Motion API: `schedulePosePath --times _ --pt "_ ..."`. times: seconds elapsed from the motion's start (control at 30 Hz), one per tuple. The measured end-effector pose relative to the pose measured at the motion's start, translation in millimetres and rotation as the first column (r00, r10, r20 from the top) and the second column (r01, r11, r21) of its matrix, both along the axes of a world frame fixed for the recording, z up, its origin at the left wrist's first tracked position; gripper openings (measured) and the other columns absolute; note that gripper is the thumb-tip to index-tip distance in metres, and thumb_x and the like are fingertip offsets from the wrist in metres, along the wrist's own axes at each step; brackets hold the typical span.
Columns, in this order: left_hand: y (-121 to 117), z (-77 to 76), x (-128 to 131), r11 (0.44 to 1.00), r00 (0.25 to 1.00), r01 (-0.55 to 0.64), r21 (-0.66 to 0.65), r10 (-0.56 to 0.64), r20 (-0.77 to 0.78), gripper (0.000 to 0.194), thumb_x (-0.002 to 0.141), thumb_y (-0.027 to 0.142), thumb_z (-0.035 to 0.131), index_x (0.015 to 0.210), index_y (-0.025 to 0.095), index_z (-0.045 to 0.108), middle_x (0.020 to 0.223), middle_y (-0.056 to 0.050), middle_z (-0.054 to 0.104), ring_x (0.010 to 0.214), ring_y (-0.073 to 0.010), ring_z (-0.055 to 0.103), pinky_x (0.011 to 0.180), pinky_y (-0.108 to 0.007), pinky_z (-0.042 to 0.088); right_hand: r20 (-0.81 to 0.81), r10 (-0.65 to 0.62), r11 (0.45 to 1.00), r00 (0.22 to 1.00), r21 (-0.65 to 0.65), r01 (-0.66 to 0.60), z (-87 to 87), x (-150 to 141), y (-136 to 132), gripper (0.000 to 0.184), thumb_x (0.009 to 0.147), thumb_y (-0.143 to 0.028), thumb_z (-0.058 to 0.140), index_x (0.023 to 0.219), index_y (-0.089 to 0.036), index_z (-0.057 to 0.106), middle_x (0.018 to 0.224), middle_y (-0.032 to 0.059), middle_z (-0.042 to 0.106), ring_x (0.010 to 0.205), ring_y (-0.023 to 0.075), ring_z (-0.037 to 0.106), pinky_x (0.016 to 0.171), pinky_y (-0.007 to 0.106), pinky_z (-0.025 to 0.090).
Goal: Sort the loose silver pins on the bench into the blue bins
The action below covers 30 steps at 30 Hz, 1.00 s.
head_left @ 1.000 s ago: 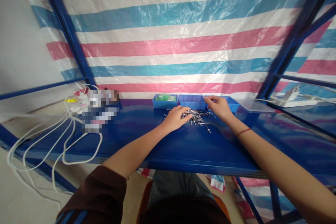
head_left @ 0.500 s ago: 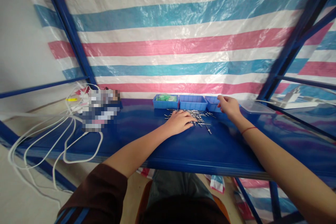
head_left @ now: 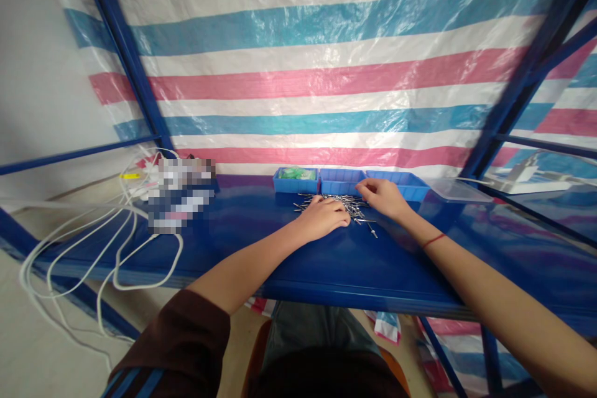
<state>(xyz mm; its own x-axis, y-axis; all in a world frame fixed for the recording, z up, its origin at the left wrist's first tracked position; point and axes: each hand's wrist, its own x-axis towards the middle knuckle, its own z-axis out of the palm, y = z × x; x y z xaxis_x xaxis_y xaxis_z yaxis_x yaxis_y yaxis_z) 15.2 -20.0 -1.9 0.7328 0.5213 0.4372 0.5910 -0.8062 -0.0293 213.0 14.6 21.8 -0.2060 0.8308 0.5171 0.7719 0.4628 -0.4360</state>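
A loose pile of thin silver rivets (head_left: 357, 205) lies on the blue tabletop, one of them (head_left: 372, 231) at its near edge. My left hand (head_left: 324, 217) rests on the left and near part of the pile, fingers curled and thumb drawn in, hiding whatever is under them. Above the pile's right side hovers my right hand (head_left: 383, 196), in front of the bins, its thumb and forefinger pinched together. Anything between those fingertips is too small to make out.
Behind the pile stand three blue bins in a row: the left bin (head_left: 295, 184) with green and clear plastic bags, the middle bin (head_left: 336, 183) and the right bin (head_left: 413, 186). White cables (head_left: 116, 255) hang at the left. A clear plastic sheet (head_left: 459, 190) lies right.
My right hand has moved left from the right bin to above the pile. My left hand's thumb and fingers have drawn closer together over the rivets.
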Motion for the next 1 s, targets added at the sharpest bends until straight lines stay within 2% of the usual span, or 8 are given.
schedulePosePath --times 0.1,0.2,0.3,0.37,0.53,0.7,0.83,1.0 --pt "0.7 0.1 0.5 0.998 0.990 -0.046 -0.033 0.050 0.133 0.023 0.089 0.031 0.043 0.091 0.022 0.064 0.095 -0.004 0.059 0.088 -0.0162 0.054 0.080 -0.028 0.036 -0.005 0.157 0.988 0.988 -0.015 -0.157 -0.2 -2.9 -3.1 0.029 0.081 -0.035 0.046 0.082 -0.015 0.067 0.063 0.0023 0.063 0.056 0.0144 0.054 0.054 0.026 0.038" --pt "2.8 1.9 -0.2 0.993 0.938 -0.038 -0.109 0.073 0.340 0.027 0.091 0.030 0.036 0.095 0.020 0.061 0.092 -0.004 0.059 0.084 -0.0147 0.056 0.078 -0.025 0.039 -0.038 0.319 0.945 0.947 -0.070 -0.320 -0.7 -7.9 -7.1 0.031 0.080 -0.034 0.047 0.099 -0.015 0.065 0.074 0.0023 0.065 0.052 0.0114 0.050 0.051 0.024 0.039" --pt "4.6 4.9 -1.6 0.985 0.856 0.010 -0.174 0.082 0.510 0.025 0.091 0.027 0.035 0.093 0.019 0.058 0.090 -0.003 0.061 0.085 -0.0143 0.056 0.080 -0.024 0.041 -0.064 0.440 0.891 0.896 -0.091 -0.445 -2.5 -15.2 -10.6 0.029 0.078 -0.037 0.053 0.095 -0.016 0.065 0.083 0.0037 0.066 0.055 0.0103 0.051 0.051 0.023 0.040" --pt "5.8 6.0 -2.2 0.972 0.808 0.038 -0.231 0.106 0.580 0.023 0.090 0.027 0.036 0.092 0.019 0.057 0.088 -0.002 0.063 0.083 -0.0137 0.057 0.079 -0.024 0.043 -0.117 0.474 0.867 0.873 -0.108 -0.486 -4.1 -19.3 -11.8 0.030 0.078 -0.041 0.053 0.090 -0.016 0.066 0.079 0.0036 0.065 0.056 0.0106 0.052 0.052 0.023 0.041" --pt "10.6 3.1 -2.5 0.925 0.702 0.122 -0.360 0.176 0.690 0.019 0.089 0.028 0.039 0.094 0.017 0.054 0.085 -0.002 0.064 0.073 -0.0116 0.062 0.073 -0.025 0.047 -0.352 0.422 0.843 0.835 -0.186 -0.505 -3.6 -22.7 -13.3 0.039 0.076 -0.049 0.055 0.088 -0.014 0.066 0.069 0.0028 0.063 0.050 0.0096 0.051 0.046 0.023 0.040" --pt "13.6 -0.1 -1.8 0.896 0.665 0.165 -0.411 0.206 0.717 0.019 0.086 0.028 0.044 0.092 0.015 0.056 0.082 -0.003 0.066 0.069 -0.0113 0.062 0.072 -0.025 0.048 -0.523 0.345 0.870 0.780 -0.135 -0.475 0.6 -24.8 -16.7 0.039 0.068 -0.048 0.065 0.088 -0.014 0.064 0.065 0.0021 0.063 0.047 0.0092 0.050 0.044 0.023 0.041" --pt "9.5 1.0 1.2 0.862 0.656 0.218 -0.457 0.217 0.723 0.020 0.084 0.030 0.048 0.089 0.015 0.059 0.083 -0.005 0.068 0.076 -0.0132 0.064 0.075 -0.026 0.049 -0.563 0.349 0.874 0.749 -0.094 -0.477 2.0 -29.0 -20.6 0.033 0.065 -0.047 0.068 0.072 -0.015 0.064 0.061 0.0020 0.063 0.045 0.0085 0.048 0.044 0.023 0.041" --pt "7.0 1.6 2.4 0.843 0.670 0.254 -0.474 0.200 0.715 0.021 0.082 0.031 0.052 0.089 0.014 0.062 0.087 -0.007 0.069 0.083 -0.0160 0.064 0.079 -0.028 0.049 -0.547 0.336 0.895 0.767 -0.067 -0.440 3.7 -31.1 -23.2 0.034 0.062 -0.048 0.070 0.063 -0.015 0.062 0.060 0.0035 0.064 0.044 0.0082 0.047 0.042 0.022 0.039"
